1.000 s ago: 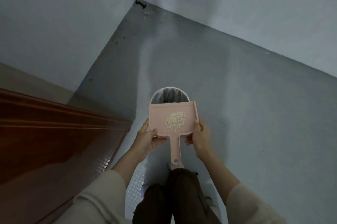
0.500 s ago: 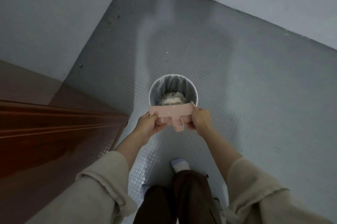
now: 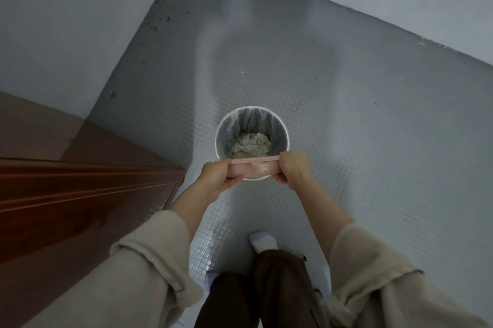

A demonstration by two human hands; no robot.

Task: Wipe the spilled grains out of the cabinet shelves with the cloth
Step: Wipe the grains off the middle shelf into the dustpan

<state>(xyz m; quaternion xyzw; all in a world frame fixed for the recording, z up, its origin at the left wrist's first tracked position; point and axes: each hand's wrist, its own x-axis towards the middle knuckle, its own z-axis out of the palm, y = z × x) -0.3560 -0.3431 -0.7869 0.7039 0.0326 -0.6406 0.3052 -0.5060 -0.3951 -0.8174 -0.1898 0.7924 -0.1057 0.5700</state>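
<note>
While the dustpan (image 3: 253, 169) stands tipped almost on edge over the near rim of the bin (image 3: 217, 135), the step in hand looks like emptying it, and doing that well means holding its lip inside the rim, not above the floor (image 3: 360, 119), then giving a light shake or tap so no grains cling to the pink plastic. The left hand (image 3: 217, 177) grips the pan's left end, fingers curled under it, and the right hand (image 3: 293, 167) clamps the right end the same way; both are closed round the pan, which keeps the tilt even. The bin is lined with a thin bag (image 3: 250, 119), and at its bottom lies a pale heap (image 3: 250, 145); the grains are probably in it, though single grains cannot be made out among what look like crumpled scraps. Neither the cloth nor any shelf shows; a brown wooden panel (image 3: 80, 189) stands at the left, cabinet or door I cannot tell.
</note>
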